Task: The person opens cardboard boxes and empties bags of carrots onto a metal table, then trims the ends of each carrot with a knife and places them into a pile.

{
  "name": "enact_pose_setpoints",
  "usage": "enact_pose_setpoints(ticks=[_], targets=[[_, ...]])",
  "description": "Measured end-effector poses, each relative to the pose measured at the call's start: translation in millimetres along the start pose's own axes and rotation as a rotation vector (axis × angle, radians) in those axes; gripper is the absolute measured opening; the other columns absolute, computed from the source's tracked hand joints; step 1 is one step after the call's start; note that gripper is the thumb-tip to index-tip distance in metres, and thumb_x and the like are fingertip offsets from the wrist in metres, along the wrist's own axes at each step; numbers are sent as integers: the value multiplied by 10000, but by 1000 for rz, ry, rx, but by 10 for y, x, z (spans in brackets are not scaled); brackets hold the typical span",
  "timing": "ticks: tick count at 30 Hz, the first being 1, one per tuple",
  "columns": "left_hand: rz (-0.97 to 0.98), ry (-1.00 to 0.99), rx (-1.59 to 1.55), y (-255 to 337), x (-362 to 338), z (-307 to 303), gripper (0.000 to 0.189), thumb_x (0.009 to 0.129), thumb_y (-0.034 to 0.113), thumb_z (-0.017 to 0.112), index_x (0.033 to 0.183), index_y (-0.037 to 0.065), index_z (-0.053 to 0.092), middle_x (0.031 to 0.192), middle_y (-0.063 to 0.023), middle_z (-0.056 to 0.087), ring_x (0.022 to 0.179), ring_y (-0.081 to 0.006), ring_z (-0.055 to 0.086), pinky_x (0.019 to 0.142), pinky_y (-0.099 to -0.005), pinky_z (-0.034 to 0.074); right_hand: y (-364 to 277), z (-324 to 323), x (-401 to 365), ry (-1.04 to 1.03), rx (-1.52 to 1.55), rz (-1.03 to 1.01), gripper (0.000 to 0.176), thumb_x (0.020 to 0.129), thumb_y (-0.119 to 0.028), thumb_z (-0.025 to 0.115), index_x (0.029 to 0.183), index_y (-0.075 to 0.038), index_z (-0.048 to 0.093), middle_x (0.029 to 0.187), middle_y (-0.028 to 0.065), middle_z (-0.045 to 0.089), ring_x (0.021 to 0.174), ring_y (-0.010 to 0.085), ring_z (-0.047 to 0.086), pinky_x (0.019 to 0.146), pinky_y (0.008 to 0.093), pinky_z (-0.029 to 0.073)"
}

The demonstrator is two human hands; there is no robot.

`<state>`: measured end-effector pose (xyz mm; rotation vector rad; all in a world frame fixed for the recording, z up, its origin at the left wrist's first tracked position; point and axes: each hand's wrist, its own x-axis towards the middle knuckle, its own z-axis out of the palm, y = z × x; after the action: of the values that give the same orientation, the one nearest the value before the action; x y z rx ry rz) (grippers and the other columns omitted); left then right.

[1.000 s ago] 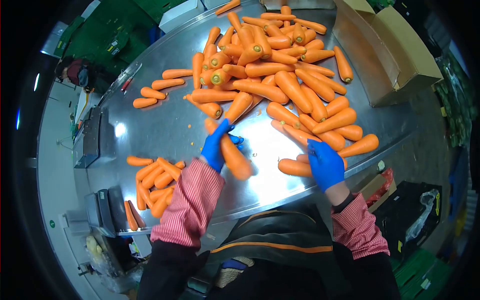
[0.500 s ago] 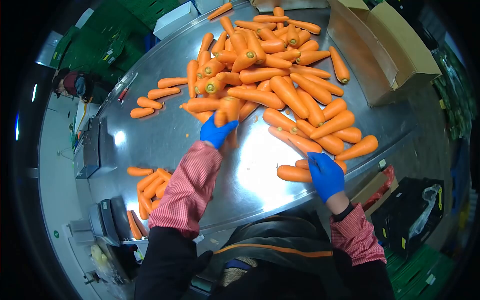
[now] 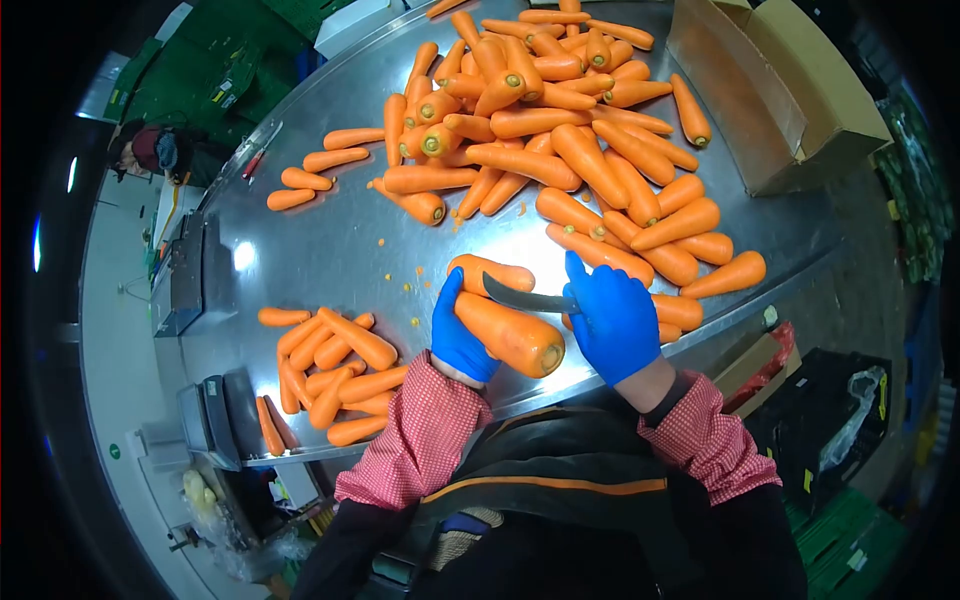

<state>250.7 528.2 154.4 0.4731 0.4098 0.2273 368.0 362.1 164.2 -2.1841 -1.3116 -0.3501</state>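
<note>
I see the left hand (image 3: 458,335) wrapped around a thick carrot (image 3: 510,337), just on the near side of the carrot pile (image 3: 560,150). The right hand (image 3: 612,318) is closed on a knife (image 3: 525,298), whose blade lies across the carrot's top. Risks, in my judgement: the blade could skid on the rounded skin toward the left thumb, or the carrot could roll away from the pile and off the table (image 3: 330,250).

On the counter (image 3: 330,250), a big heap of carrots (image 3: 560,130) lay at the back, a smaller heap (image 3: 330,370) front left, a box (image 3: 780,90) back right. One carrot (image 3: 510,335) was near the front edge, a knife (image 3: 520,297) just behind it.
</note>
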Motion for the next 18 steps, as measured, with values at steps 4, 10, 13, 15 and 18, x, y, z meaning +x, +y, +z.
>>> enact_pose_setpoints(ticks=[4, 10, 13, 15, 18], targets=[[21, 9, -89, -88, -21, 55, 491, 968, 447, 432, 1134, -6, 524, 1033, -167, 606, 913, -248, 615, 815, -382, 535, -3, 16, -9, -26, -73, 5, 344, 848, -198, 613, 1162, -63, 573, 763, 51, 497, 698, 214, 525, 596, 353, 412], [79, -2, 52, -46, 24, -32, 500, 954, 460, 463, 1165, 10, 514, 1035, -150, 599, 914, -233, 604, 838, -355, 520, 480, 327, -242, -164, 463, 574, 303, 885, -199, 584, 1148, -49, 575, 908, 158, 618, 823, 290, 626, 712, 385, 487], [44, -18, 81, -31, -14, -88, 521, 925, 449, 541, 1211, 16, 491, 1081, -150, 580, 982, -242, 589, 898, -368, 497, 411, 188, -317, -115, 715, 615, 262, 927, -217, 554, 1110, -34, 595, 903, 146, 624, 733, 240, 623, 680, 336, 490], [51, 114, -83, -47, -13, 107, 534, 909, 416, 573, 1235, 5, 471, 1108, -153, 585, 1000, -259, 596, 902, -380, 501, 240, -25, -135, -248, 964, 802, 297, 925, -251, 574, 1123, -30, 594, 882, 106, 613, 726, 175, 598, 667, 296, 479], [43, 241, -137, -34, -3, 163, 579, 868, 420, 637, 1255, 27, 463, 1138, -142, 577, 1053, -262, 577, 933, -385, 482, 46, -183, 27, -361, 1287, 957, 393, 915, -318, 605, 1168, -18, 581, 882, 47, 590, 731, 90, 545, 655, 235, 458]])
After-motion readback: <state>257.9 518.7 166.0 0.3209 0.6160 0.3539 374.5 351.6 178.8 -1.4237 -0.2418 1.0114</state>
